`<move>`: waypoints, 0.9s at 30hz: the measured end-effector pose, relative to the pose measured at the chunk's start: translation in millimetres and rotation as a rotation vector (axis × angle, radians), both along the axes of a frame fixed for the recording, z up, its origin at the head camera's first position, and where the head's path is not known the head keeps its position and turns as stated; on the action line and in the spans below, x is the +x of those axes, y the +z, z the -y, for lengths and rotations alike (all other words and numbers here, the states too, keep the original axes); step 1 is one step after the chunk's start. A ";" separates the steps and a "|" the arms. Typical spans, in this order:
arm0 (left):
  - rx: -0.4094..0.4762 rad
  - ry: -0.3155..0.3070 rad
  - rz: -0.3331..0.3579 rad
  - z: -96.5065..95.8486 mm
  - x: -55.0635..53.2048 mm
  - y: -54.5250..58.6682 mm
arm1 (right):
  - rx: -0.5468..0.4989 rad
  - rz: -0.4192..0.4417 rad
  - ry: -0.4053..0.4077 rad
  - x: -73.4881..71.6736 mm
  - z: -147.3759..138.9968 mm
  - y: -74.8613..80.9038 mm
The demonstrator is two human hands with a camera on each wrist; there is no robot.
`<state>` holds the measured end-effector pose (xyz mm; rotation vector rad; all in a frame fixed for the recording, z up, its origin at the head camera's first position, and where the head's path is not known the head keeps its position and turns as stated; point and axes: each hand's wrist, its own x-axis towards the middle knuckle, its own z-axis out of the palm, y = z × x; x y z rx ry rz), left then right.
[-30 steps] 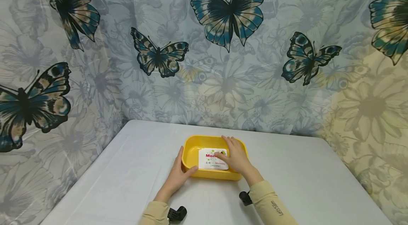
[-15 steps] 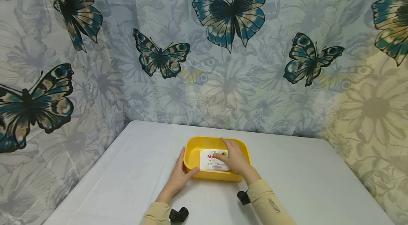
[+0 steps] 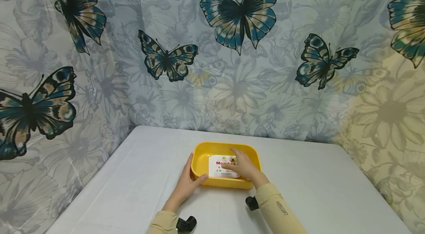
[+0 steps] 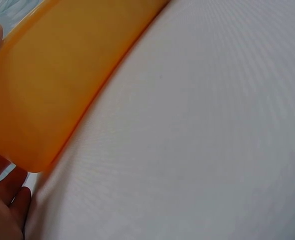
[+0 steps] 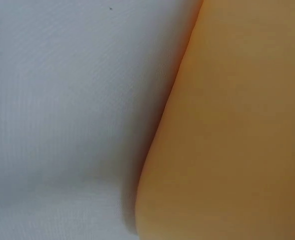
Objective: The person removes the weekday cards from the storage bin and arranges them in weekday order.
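A yellow plastic box (image 3: 225, 183) with rounded corners and no lid stands on the table. Inside it lies a white card (image 3: 215, 172) printed "Monday" in red with smaller lettering below. My left hand (image 3: 185, 184) holds the box's near left corner, thumb at the near rim and fingers along the left side. The left wrist view shows its fingers (image 4: 11, 186) around the end of the box wall (image 4: 62, 75). Over the card's right part reaches my right hand (image 3: 245, 168), its thumb and index finger spread apart. Only the box's outer wall (image 5: 227, 125) shows in the right wrist view.
A white cloth covers the table (image 3: 305, 182). Behind it hangs a floral curtain (image 3: 239, 90) with large butterflies. Black wrist cameras sit at both beige sleeves (image 3: 277, 204).
My right hand's index finger has come down from the far rim into the box, and the hand has shifted slightly, baring more of the card's lettering. My left hand stays at the corner.
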<state>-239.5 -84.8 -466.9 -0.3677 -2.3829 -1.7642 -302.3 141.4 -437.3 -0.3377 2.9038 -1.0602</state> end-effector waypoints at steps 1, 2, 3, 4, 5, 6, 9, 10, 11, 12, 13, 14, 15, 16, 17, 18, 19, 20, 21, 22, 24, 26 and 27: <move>0.000 0.001 0.001 0.0 -0.1 -0.2 | -0.004 0.009 -0.001 -1.2 -0.3 -1.1; 0.001 0.003 0.000 -0.1 -0.1 -0.4 | -0.008 0.014 0.001 -2.4 -0.4 -2.1; 0.003 0.003 0.001 -0.1 -0.2 -0.5 | -0.008 0.018 0.002 -3.5 -0.6 -3.0; 0.006 0.001 0.000 -0.1 -0.3 -0.6 | -0.009 0.021 0.002 -4.5 -0.8 -3.5; 0.008 0.000 -0.003 0.0 -0.3 -0.7 | -0.013 0.029 -0.001 -5.5 -1.0 -4.1; 0.010 -0.001 -0.005 0.0 -0.3 -0.9 | -0.019 0.042 -0.007 -6.5 -1.0 -4.6; 0.015 -0.007 -0.006 0.3 -0.2 -1.1 | -0.028 0.075 -0.022 -8.5 -1.3 -4.7; 0.015 -0.010 -0.008 0.5 -0.3 -1.4 | -0.028 0.087 -0.029 -9.3 -1.4 -4.8; 0.014 -0.011 -0.009 0.6 -0.5 -1.9 | -0.030 0.099 -0.036 -10.0 -1.5 -4.9; 0.015 -0.012 -0.009 0.7 -0.8 -2.3 | -0.027 0.108 -0.041 -10.8 -1.7 -5.1; 0.016 -0.013 -0.007 0.7 -1.1 -2.6 | -0.020 0.112 -0.044 -11.4 -2.1 -5.3; 0.017 -0.013 -0.008 0.8 -1.4 -3.0 | -0.012 0.114 -0.047 -12.4 -2.5 -5.8; 0.018 -0.014 -0.007 0.9 -1.7 -3.3 | -0.007 0.116 -0.050 -13.1 -3.1 -6.1; 0.021 -0.016 -0.005 0.9 -1.9 -3.6 | -0.002 0.117 -0.051 -13.8 -3.4 -6.6; 0.022 -0.015 -0.001 0.9 -1.9 -3.6 | 0.001 0.119 -0.054 -14.3 -3.8 -6.9; 0.025 -0.016 0.002 0.9 -1.9 -3.3 | 0.005 0.118 -0.053 -14.8 -4.3 -7.4; 0.026 -0.016 0.006 0.9 -1.9 -3.2 | 0.008 0.117 -0.051 -15.0 -4.5 -7.5; 0.028 -0.016 0.008 0.9 -1.9 -3.1 | 0.011 0.116 -0.046 -14.8 -4.9 -7.5; 0.025 -0.015 0.012 0.6 -1.3 -2.1 | 0.020 0.117 -0.045 -15.0 -5.2 -7.9; 0.025 -0.015 0.013 0.5 -1.0 -1.6 | 0.028 0.118 -0.045 -14.8 -5.2 -8.0; 0.025 -0.016 0.014 0.4 -1.7 -2.3 | 0.051 0.119 -0.044 -15.1 -5.6 -8.7; 0.028 -0.014 0.012 0.8 -6.4 -9.4 | 0.074 0.120 -0.048 -16.0 -6.4 -9.4; 0.031 -0.011 0.007 1.1 -9.1 -13.7 | 0.088 0.119 -0.054 -17.0 -6.6 -10.0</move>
